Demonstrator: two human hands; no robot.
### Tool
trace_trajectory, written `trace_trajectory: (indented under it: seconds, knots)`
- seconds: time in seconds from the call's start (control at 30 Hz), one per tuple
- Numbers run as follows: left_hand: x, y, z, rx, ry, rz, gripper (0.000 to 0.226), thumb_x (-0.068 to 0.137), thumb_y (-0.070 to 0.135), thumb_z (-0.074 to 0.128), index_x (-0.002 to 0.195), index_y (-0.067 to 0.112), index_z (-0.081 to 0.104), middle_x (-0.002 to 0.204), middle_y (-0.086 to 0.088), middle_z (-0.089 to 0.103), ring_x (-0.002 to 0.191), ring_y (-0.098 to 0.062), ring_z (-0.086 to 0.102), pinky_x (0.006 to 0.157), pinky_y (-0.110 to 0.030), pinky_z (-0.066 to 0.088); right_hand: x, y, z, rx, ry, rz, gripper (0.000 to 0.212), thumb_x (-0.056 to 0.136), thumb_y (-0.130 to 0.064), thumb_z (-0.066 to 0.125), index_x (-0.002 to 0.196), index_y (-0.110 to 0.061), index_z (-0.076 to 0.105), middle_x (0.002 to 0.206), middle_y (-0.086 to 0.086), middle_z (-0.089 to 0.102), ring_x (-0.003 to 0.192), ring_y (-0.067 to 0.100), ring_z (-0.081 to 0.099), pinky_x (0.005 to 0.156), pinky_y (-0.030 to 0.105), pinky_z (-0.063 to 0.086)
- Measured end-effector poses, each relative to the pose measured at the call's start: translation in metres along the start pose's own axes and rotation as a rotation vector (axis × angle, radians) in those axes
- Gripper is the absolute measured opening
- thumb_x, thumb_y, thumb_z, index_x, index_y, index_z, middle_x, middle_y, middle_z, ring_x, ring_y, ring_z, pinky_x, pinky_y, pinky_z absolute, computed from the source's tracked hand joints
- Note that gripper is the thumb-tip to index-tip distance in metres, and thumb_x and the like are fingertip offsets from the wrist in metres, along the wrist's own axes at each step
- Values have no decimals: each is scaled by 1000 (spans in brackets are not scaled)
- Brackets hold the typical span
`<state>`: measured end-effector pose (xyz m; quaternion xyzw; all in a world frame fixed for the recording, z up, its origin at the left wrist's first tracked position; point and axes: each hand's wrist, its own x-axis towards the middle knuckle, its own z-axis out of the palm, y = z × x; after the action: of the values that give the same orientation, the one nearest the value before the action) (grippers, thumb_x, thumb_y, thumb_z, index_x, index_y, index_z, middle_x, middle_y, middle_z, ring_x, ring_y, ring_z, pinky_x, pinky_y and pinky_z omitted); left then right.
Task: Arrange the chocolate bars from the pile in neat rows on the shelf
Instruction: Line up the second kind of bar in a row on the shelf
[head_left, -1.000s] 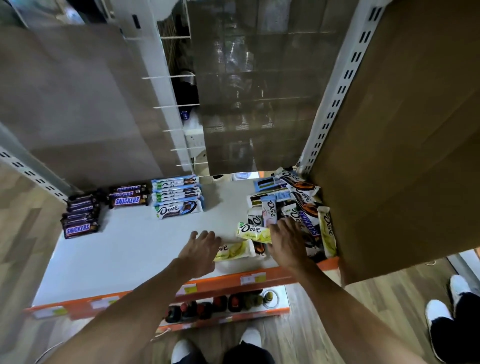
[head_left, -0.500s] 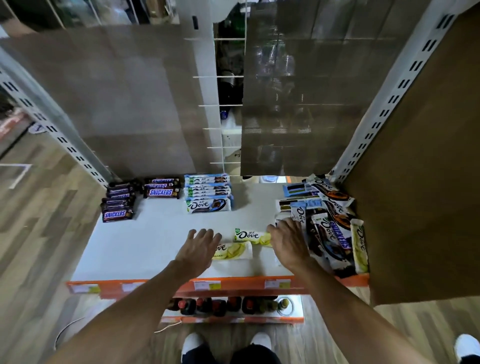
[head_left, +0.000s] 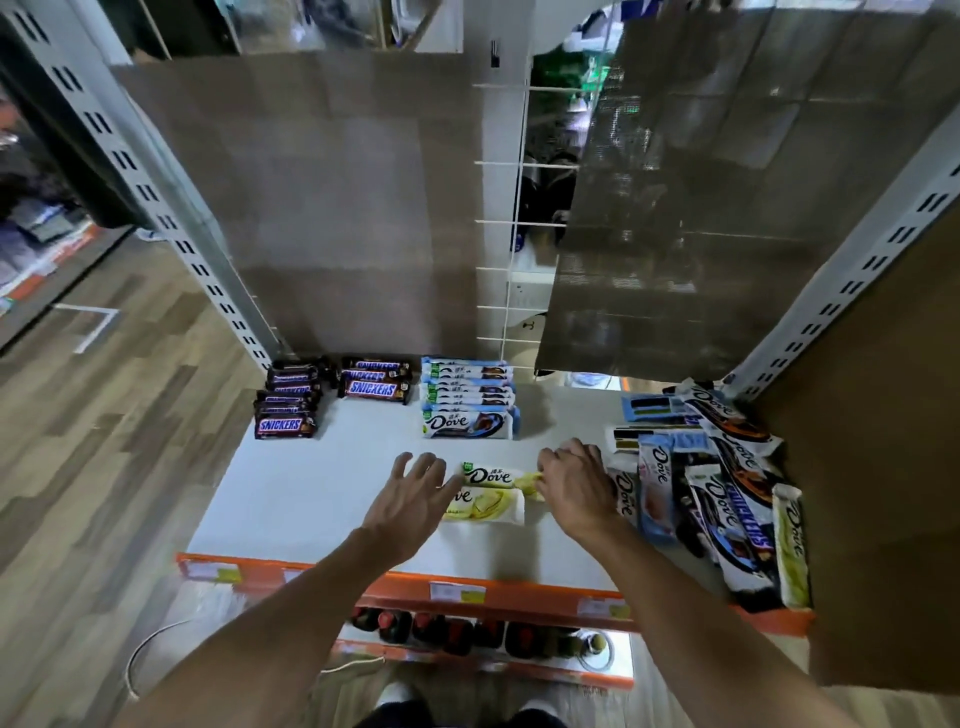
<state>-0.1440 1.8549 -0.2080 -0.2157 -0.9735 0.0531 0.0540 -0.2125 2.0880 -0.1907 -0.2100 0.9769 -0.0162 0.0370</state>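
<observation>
Shelf: the white shelf (head_left: 322, 488) carries neat rows at its back edge, brown bars (head_left: 285, 402) at the back left corner and blue-and-white bars (head_left: 467, 400) beside them.
Pile: the pile (head_left: 711, 493) lies jumbled along the right edge, its bars overlapping.
Bars in hand: the far yellow bar (head_left: 493, 475) and the near yellow bar (head_left: 488, 508) lie side by side mid-shelf, toward the front edge.
Left grip: the left hand (head_left: 410, 499) is spread wide, fingertips at the left ends of both bars, holding nothing.
Right grip: the right hand (head_left: 574, 486) curls its fingers onto the far yellow bar's right end and seems to pinch it.
Handling: probably light, flat and stiff inside glossy wrappers that slide easily and could snap if bent.
Where to hold: by the long edges or both ends, kept flat.
</observation>
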Motion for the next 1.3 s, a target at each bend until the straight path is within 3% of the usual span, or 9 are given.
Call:
trace_trajectory:
  seconds: [0.17,0.3,0.63,0.73,0.87,1.07,1.2,1.3]
  knots:
    - [4,-14,8,41,79,-10,48,64,6,75,108,9,59,96,-12,55,95,-31,50,89,-52,44,21,-12,0,13,88,-40,20,89,-30,59,104,-17,63,98,7,67,106,25,46,86,36,31]
    - [11,-23,13,39,132,-10,48,65,6,74,107,13,52,98,-12,55,98,-31,50,92,-53,42,34,-20,0,23,134,-61,24,87,-32,62,103,-14,63,98,7,66,104,26,46,85,37,30]
    - [30,-34,23,82,32,-68,65,64,15,81,122,11,52,120,-19,53,115,-36,45,101,-60,37,59,-20,-4,-1,176,-70,25,81,-36,70,95,-16,68,92,4,69,102,24,48,86,38,28]
    - [35,-33,22,94,53,-88,59,65,13,77,119,12,54,119,-17,54,119,-35,45,102,-59,34,66,-20,-4,-67,154,-50,24,66,-28,83,84,-17,69,81,0,69,93,22,50,78,35,24]
    - [40,-33,24,92,66,-101,65,59,11,81,117,12,53,119,-19,55,120,-37,46,101,-60,36,72,-23,-3,-45,226,-72,12,76,-16,74,87,-14,70,86,5,70,94,24,52,82,37,28]
    - [46,-34,22,126,96,-121,65,53,9,82,113,10,57,113,-19,54,115,-36,47,101,-60,35,77,-24,-1,-57,260,-77,19,59,-11,84,69,-15,69,67,1,68,81,22,57,76,34,25]
    - [51,-36,21,131,80,-131,67,49,9,84,110,11,58,110,-18,53,112,-34,48,100,-60,37,77,-21,4,-12,332,-115,12,70,-12,79,77,-14,69,74,3,70,84,23,57,78,35,28]
    - [54,-38,20,129,74,-133,66,48,11,87,108,12,60,110,-17,54,112,-34,48,100,-61,38,72,-17,7,29,404,-117,13,81,-21,68,92,-14,65,90,6,65,89,25,54,79,39,40]
